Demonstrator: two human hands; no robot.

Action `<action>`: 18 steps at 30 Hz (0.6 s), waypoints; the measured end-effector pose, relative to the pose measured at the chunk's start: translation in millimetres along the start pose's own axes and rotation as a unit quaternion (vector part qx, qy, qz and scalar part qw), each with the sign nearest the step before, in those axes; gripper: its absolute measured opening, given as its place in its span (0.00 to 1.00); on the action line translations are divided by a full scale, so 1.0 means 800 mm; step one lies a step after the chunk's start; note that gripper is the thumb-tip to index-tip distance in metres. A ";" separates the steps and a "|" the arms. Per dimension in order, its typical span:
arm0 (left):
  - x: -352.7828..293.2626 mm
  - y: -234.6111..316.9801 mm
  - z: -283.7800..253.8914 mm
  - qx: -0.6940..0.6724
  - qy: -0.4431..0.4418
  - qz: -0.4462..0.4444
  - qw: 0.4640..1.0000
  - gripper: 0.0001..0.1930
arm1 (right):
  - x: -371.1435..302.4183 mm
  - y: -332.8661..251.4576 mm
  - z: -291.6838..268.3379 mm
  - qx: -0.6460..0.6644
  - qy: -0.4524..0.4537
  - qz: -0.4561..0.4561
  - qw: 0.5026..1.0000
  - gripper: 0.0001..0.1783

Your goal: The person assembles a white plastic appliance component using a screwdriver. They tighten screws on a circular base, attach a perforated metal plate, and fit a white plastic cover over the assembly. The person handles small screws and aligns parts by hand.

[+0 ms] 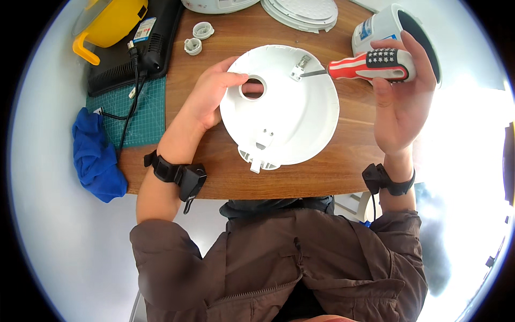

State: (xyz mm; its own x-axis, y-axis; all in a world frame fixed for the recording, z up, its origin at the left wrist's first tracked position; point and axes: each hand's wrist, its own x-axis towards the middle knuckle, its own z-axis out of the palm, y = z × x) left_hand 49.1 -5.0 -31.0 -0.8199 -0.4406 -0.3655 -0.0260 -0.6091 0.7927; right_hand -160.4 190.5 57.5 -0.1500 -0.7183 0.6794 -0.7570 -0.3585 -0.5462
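My left hand [210,90] grips the left edge of a round white plastic cover [292,126], its thumb beside a ringed hole in the cover. Fingers of that hand show through the hole. My right hand [399,107] holds a screwdriver [370,65] with a red, white and black star-patterned handle, roughly level. Its shaft reaches left to a small metal-and-white fitting [299,71] near the cover's upper right rim. Whether the tip sits in a screw is too small to tell. A white latch [257,158] projects from the cover's lower rim.
Two small white caps [203,30] lie at the upper left of the wooden table [230,180]. Behind are stacked white lids [300,13] and a white cylindrical housing [375,32]. At left are a yellow-handled pot [110,24], a black appliance, its cord, a green cutting mat [147,118] and a blue cloth [96,155].
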 end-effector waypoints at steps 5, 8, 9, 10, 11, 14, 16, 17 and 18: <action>-0.001 0.001 -0.001 0.010 -0.006 0.000 1.000 0.28 | 0.010 0.002 0.013 -0.003 -0.012 -0.016 1.000 0.32; 0.000 0.000 -0.002 0.008 -0.009 0.001 1.000 0.28 | 0.011 0.005 0.014 -0.011 -0.032 -0.006 0.999 0.32; -0.001 0.001 -0.001 0.009 -0.007 0.002 1.000 0.27 | 0.010 0.005 0.014 -0.014 -0.033 -0.006 0.999 0.32; -0.002 0.001 0.000 0.010 -0.005 0.003 1.000 0.27 | 0.010 0.005 0.015 -0.017 -0.032 -0.007 0.999 0.31; -0.002 0.000 -0.001 0.010 -0.005 0.006 1.000 0.27 | 0.009 0.005 0.015 -0.019 -0.032 -0.008 0.999 0.31; 0.000 -0.002 -0.001 0.010 -0.004 0.010 1.000 0.26 | 0.010 0.006 0.016 -0.029 -0.038 -0.022 0.999 0.31; 0.000 -0.002 -0.002 0.008 -0.004 0.007 1.000 0.26 | 0.010 0.006 0.016 -0.026 -0.040 -0.018 0.999 0.31; 0.000 -0.002 -0.002 0.008 -0.006 0.009 1.000 0.26 | 0.010 0.006 0.016 -0.025 -0.041 -0.016 0.999 0.31; 0.001 -0.002 -0.002 0.008 -0.009 0.012 1.000 0.26 | 0.010 0.005 0.016 -0.021 -0.045 -0.011 0.999 0.30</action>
State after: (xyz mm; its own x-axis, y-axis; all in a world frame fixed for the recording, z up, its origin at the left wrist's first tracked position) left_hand 49.6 -5.4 -33.4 -0.8304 -0.4426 -0.3384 -0.0162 -0.5880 0.8087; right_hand -156.5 175.8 54.8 -0.0774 -0.7619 0.6431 -0.7861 -0.3502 -0.5094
